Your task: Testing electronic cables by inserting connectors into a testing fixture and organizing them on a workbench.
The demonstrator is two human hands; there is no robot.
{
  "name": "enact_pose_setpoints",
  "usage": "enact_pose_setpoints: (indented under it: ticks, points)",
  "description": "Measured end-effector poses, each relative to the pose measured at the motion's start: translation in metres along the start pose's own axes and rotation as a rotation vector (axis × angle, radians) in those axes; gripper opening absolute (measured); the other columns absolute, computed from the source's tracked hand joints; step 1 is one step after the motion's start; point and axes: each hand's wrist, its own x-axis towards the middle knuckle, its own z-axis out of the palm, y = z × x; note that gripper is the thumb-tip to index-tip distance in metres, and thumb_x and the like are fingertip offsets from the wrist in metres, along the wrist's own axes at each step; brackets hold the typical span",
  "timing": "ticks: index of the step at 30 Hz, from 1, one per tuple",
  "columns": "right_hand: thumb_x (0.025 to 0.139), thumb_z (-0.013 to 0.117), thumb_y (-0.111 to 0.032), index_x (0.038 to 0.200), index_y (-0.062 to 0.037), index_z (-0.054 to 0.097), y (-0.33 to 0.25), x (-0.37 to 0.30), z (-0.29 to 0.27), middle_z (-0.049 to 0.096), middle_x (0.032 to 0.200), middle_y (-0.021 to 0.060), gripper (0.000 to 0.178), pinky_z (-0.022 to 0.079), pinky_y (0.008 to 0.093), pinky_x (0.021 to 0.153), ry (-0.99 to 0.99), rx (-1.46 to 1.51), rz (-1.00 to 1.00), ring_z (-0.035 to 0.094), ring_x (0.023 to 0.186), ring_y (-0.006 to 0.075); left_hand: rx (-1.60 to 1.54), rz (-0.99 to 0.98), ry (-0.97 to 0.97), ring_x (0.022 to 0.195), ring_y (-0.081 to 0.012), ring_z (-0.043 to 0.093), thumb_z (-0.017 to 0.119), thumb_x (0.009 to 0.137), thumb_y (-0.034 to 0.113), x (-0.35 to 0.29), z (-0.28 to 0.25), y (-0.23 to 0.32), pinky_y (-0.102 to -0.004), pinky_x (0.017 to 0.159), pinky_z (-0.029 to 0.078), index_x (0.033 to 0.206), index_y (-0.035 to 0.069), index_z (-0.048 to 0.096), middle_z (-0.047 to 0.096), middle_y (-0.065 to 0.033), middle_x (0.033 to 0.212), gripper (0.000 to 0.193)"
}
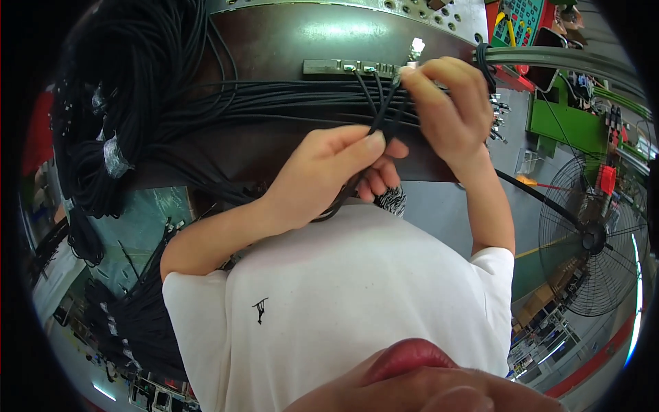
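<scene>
My left hand (322, 165) is closed around black cables (374, 127), thumb pressed on top, in front of my chest. Up and to the right, the fingers of my right hand (454, 110) pinch a cable end at the right end of a slotted metal bar (321, 66). The tip between those fingers is mostly hidden. Two metal cable connectors (360, 69) sit in the bar's slots, their cables running down toward my left hand. Just above my right fingertips a small white piece (417, 48) stands out. Many black cables (274, 99) lie across the dark table below the bar.
Large coiled cable bundles (130, 69) tied with clear wrap fill the table's left. More bundles (130, 323) lie lower left. A perforated metal plate (460, 17) borders the table's far edge. To the right stand a green machine part (570, 123) and a caged fan (592, 237).
</scene>
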Motion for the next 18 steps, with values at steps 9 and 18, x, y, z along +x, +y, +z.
enact_pose_setpoints:
  ticks: [9,18]
  points:
    - [0.068,0.066,0.006,0.096,-0.0055,0.066,0.010,-0.024,0.006,0.065,0.095,0.0073,0.031,0.055,0.0357,0.074,-0.245,0.186,0.248,0.066,0.088,0.0271,0.013,0.122,0.100,0.049,-0.0101,0.054,0.036,0.107,0.042,0.004,-0.005,0.008,-0.0212,0.050,0.046,0.148,0.006,0.037,0.060,-0.0067,0.061,0.055]
    - [0.070,0.067,-0.001,0.094,-0.0042,0.063,0.015,-0.015,-0.002,0.063,0.096,0.0069,0.024,0.055,0.0318,0.072,-0.375,0.190,0.121,0.065,0.088,0.0241,-0.080,0.023,0.119,0.050,-0.0090,0.053,0.039,0.107,0.038,0.007,-0.004,0.007,-0.0218,0.050,0.043,0.114,0.005,0.059,0.064,-0.0076,0.065,0.039]
